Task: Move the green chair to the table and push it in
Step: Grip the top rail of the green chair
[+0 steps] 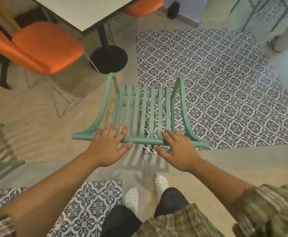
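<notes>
The green chair (145, 110), made of slatted metal, stands on the floor just in front of me, seen from above and behind its backrest. My left hand (108, 147) lies flat over the left part of the backrest's top rail, fingers spread. My right hand (179, 151) hovers over or touches the right part of the same rail, fingers extended. Neither hand is wrapped around the rail. The white table (88, 12) stands ahead at the upper left, on a black pedestal base (109, 59).
An orange chair (42, 47) with wire legs stands at the table's left side; another orange chair (143, 6) is at its far side. Part of another green chair (1, 165) shows at the left edge. Patterned tile floor spreads to the right. My white shoes are below.
</notes>
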Motion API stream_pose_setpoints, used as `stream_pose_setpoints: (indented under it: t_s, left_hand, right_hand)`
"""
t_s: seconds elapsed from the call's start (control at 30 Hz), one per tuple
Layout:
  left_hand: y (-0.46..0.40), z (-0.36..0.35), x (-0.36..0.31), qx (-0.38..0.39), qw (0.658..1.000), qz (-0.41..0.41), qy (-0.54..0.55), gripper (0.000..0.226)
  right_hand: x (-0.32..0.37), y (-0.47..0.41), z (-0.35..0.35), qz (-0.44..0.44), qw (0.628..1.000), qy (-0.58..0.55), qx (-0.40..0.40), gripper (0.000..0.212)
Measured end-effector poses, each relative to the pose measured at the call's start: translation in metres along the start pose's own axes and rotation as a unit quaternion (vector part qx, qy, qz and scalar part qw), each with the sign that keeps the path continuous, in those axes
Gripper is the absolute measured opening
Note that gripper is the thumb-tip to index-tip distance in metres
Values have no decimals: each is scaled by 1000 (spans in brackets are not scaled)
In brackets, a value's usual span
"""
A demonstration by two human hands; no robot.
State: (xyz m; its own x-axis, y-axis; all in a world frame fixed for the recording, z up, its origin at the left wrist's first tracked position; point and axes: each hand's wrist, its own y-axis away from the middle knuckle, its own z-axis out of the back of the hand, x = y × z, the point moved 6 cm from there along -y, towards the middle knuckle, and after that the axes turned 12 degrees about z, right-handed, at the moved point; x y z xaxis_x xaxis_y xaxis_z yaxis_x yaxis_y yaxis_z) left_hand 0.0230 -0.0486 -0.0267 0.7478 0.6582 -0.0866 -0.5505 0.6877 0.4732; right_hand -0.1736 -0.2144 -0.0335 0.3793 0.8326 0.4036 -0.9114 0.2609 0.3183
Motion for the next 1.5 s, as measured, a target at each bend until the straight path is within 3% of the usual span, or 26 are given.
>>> stream_pose_setpoints:
  t_s: [0.17, 0.3, 0.5, 1.1, 1.5]
  left_hand:
    - [-3, -10, 9, 46, 999, -11, -14, 103]
    - [-12, -14, 12, 29, 999, 23, -8, 89]
    - [-23, -19, 5, 4, 996, 90, -5, 79]
    - [-20, -30, 1, -110, 988, 104, 9, 66]
    - [-40, -20, -14, -143, 983, 116, 6, 73]
  right_hand:
    - [5, 0, -5, -14, 999, 34, -27, 76]
    - [-6, -5, -4, -55, 997, 44, -32, 63]
    - [-25, -3, -11, -114, 990, 67, -55, 63]
    - [-25, -6, -24, -114, 974, 115, -161, 65]
    - [-45, -21, -6, -100, 974, 126, -161, 69]
